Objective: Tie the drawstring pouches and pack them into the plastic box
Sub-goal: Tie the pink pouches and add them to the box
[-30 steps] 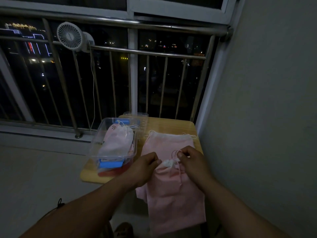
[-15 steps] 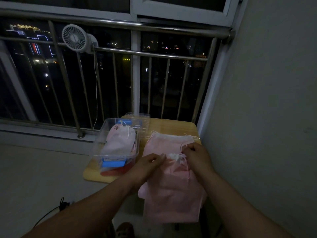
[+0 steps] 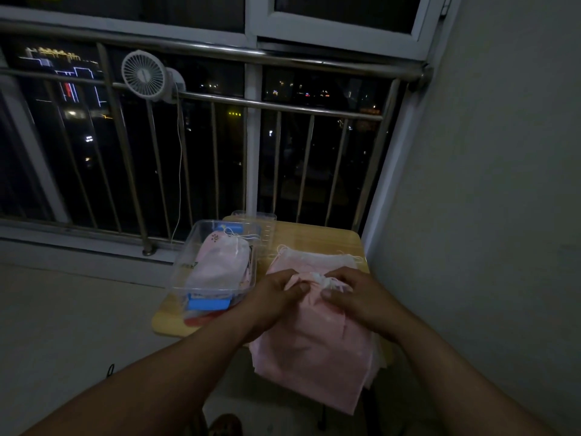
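A person's left hand (image 3: pixel 276 295) and right hand (image 3: pixel 356 295), fingers curled, pinched the gathered neck (image 3: pixel 309 280) of a pink drawstring pouch (image 3: pixel 314 347) atop a stack of pouches (image 3: pixel 314 256) on a small wooden table (image 3: pixel 314 236), apparently mid-tie (the cords (image 3: pixel 330 282) were hard to make out in the dim light). The knot likely needed cinching before the pouch went into the plastic box (image 3: pixel 185 269) alongside.

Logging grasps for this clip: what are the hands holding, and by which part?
The left hand and right hand both pinch the top pink pouch at its gathered neck, one on each side.
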Demonstrator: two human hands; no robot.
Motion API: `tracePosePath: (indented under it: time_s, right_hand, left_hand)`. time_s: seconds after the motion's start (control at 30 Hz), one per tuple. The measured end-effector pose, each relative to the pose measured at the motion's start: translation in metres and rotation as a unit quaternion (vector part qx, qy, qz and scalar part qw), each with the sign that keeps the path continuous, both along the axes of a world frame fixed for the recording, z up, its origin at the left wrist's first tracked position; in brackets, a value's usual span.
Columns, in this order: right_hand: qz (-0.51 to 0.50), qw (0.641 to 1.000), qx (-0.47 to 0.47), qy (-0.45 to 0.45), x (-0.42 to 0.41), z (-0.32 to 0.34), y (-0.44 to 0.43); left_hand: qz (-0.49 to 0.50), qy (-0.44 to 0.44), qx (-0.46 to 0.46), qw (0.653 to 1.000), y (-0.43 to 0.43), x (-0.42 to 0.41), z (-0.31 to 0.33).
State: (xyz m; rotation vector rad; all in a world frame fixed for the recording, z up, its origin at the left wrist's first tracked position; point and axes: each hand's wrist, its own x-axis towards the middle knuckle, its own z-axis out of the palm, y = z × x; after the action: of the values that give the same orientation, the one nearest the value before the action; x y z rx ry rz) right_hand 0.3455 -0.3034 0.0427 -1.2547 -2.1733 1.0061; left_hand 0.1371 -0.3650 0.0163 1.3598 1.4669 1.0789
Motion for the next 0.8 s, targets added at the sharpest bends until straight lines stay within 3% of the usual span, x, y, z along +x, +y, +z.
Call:
tracePosePath:
  time_s: [0.23, 0.53, 0.8]
  right_hand:
    - [-0.107, 0.981, 0.048, 0.156, 0.002, 0.005, 0.017]
    - [-0.078, 0.979, -0.109, 0.155, -0.081, -0.001, 0.026]
    - [-0.110, 0.975, -0.073, 0.179, -0.175, 0.004, 0.059]
  left_hand:
    - [0.015, -0.014, -0.045, 0.999, -0.005, -0.005, -0.001]
    - [0.200, -0.022, 0.059, 0.978, -0.003, -0.076, 0.018]
    - [0.234, -0.009, -0.029, 0.972, -0.002, -0.164, 0.016]
